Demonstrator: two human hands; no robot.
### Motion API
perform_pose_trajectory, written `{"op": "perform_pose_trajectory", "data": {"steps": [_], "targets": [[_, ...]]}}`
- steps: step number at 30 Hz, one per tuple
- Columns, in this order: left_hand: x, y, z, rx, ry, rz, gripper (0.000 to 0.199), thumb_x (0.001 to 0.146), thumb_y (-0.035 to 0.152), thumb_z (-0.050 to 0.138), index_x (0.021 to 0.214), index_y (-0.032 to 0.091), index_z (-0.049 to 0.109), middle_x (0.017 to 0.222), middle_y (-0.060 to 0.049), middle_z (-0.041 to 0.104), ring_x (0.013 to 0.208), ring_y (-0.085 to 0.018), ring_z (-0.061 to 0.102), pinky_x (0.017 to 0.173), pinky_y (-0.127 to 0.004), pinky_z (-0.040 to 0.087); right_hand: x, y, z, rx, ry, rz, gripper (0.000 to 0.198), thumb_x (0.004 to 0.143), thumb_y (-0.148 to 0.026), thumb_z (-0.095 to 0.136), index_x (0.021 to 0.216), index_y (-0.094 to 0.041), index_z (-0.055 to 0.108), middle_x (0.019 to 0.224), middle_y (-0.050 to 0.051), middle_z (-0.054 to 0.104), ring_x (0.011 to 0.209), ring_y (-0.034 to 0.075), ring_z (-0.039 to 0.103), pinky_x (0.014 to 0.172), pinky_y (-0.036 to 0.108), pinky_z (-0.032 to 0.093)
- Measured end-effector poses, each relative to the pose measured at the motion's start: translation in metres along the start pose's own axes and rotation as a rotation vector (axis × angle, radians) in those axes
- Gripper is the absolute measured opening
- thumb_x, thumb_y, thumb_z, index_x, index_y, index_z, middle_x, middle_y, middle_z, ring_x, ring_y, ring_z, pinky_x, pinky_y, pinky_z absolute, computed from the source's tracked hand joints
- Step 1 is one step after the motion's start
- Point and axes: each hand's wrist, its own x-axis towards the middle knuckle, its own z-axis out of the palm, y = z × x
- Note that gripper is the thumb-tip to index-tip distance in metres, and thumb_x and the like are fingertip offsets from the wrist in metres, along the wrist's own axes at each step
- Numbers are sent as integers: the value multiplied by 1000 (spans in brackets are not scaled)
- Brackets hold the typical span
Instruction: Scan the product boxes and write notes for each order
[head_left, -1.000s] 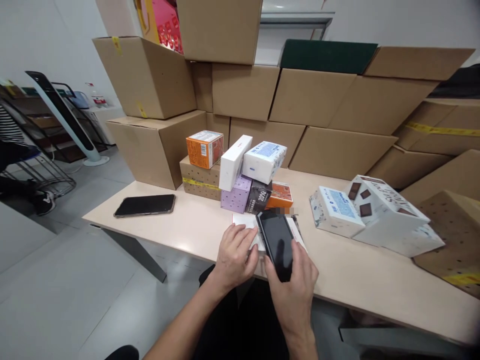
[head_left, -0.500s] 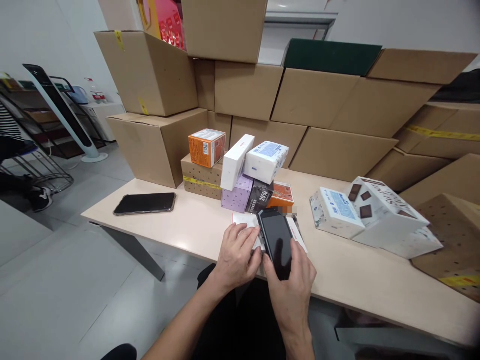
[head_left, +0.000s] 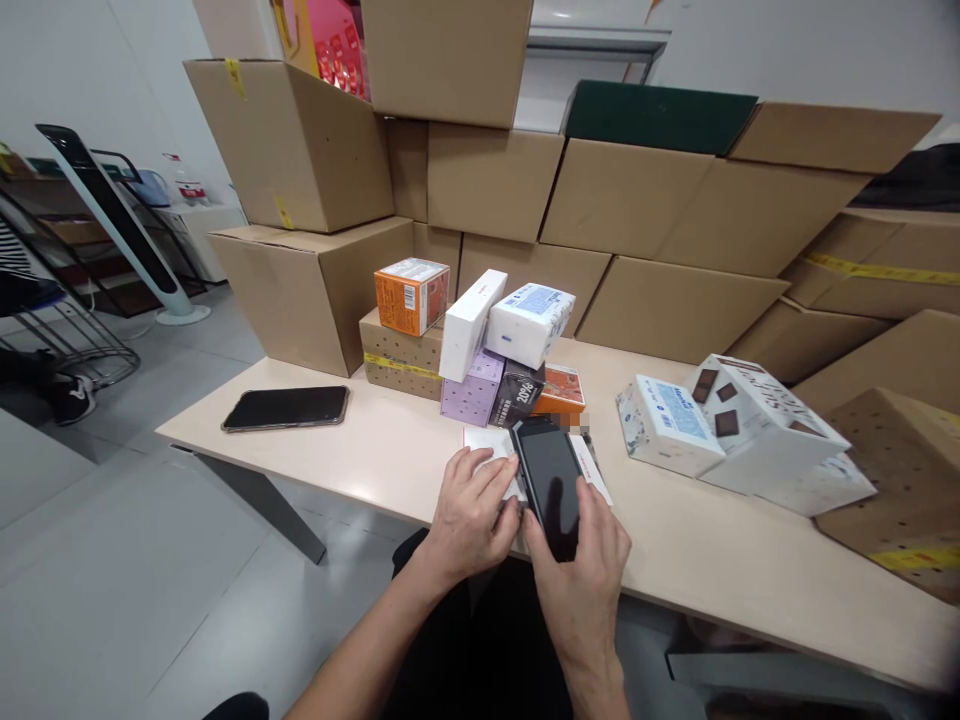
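Fingers [head_left: 600, 515], my right hand [head_left: 581, 590]: closed on the near half of a black handheld device [head_left: 551, 465], thumb along its left edge, the others along its right edge

Fingers, my left hand [head_left: 466, 515]: bent and close together, lying over a white flat item [head_left: 480, 438] just left of the device; I cannot tell whether they pinch anything or touch the device's edge

Device, position: over the near edge of the table [head_left: 675, 530], between my two hands, screen up and dark; whether it rests on the white flat item I cannot tell

Device, bearing: reaching far and a little left from my right fingers, and right of my left fingertips; long axis from near right to far left, mostly away from me; right hand nearer, being on it

Beyond its far end: a black pack [head_left: 517, 392] and an orange box [head_left: 562, 388], both apart from my fingers; a purple box [head_left: 469, 395] left of the pack

Far left on the table: a phone [head_left: 285, 408], lying flat, well apart from both hands
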Motion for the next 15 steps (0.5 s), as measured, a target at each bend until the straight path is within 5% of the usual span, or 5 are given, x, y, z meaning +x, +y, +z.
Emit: {"op": "perform_pose_trajectory", "data": {"steps": [15], "targets": [[-2,-1,3,2,15,-14,65,87,22,57,149,19,37,123,-13,66,118,-33,57,105,-55,44,3,4,-6,12,1,63,68,89,-48,63,144,-13,44,132,23,57,122,35,53,99,55,44]]}}
